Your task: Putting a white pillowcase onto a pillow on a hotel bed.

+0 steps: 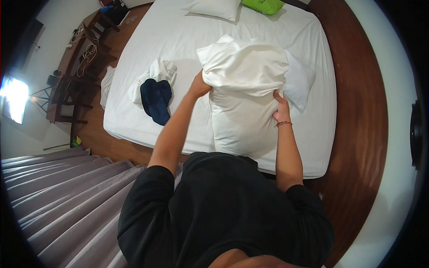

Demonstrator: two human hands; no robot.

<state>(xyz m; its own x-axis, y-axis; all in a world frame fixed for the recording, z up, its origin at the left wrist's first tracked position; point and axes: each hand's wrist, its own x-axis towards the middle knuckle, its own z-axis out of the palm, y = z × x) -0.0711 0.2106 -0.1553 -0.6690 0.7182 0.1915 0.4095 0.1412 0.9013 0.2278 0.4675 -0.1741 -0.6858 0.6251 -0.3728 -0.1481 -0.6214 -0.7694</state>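
A white pillow [243, 120] lies on the bed against the front of my body. Its far part is covered by a loose, creased white pillowcase [249, 65], whose near edge runs across the pillow. At the left end of that edge, my left hand [201, 85] grips the cloth, with its fingertips hidden under the folds. My right hand [281, 107] holds the right end of the edge, thumb on top and fingers out of sight at the pillow's side. Another white pillow [300, 80] lies flat just beyond the pillowcase on the right.
On the white bed sheet [191, 43], a dark blue cloth [156, 100] rests against crumpled white fabric [164, 69] at left. A white pillow [214, 8] and a green bag [264, 5] sit at the far end. A grey curtain [73, 201] hangs at lower left; wooden furniture [68, 63] stands beyond.
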